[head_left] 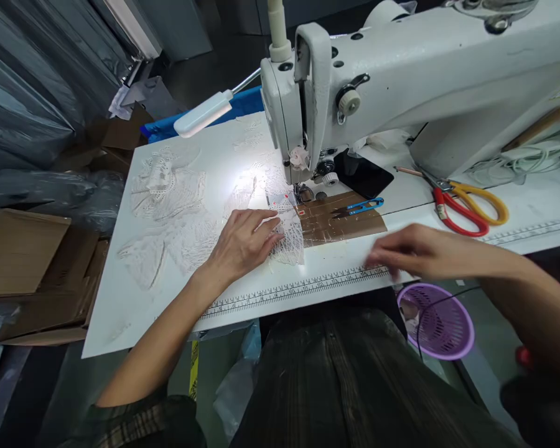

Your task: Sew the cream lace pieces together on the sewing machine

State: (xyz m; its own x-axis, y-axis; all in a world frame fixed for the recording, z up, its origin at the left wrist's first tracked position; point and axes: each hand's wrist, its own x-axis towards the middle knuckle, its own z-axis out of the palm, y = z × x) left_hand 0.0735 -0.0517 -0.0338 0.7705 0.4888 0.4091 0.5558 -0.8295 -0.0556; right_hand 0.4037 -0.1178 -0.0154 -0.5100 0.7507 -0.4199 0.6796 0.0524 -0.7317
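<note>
White lace fabric (287,239) lies under the needle area of a white sewing machine (280,112). My left hand (247,239) rests on the lace, fingers apart and pointing right, just left of the presser foot. Over the table's front edge, near the printed ruler (298,288), is my right hand (401,251); its fingers are curled and blurred, and whether they hold anything cannot be made out. Blue thread snips (358,207) lie on a brown plate (345,227) between the machine's foot and my right hand.
More lace pieces (168,186) are spread on the table's left. A lamp (204,114) shines from behind. Red and yellow scissors (466,205) and a black phone (364,174) lie right of the needle. A purple basket (464,323) stands below the front edge; cardboard boxes (23,249) are at left.
</note>
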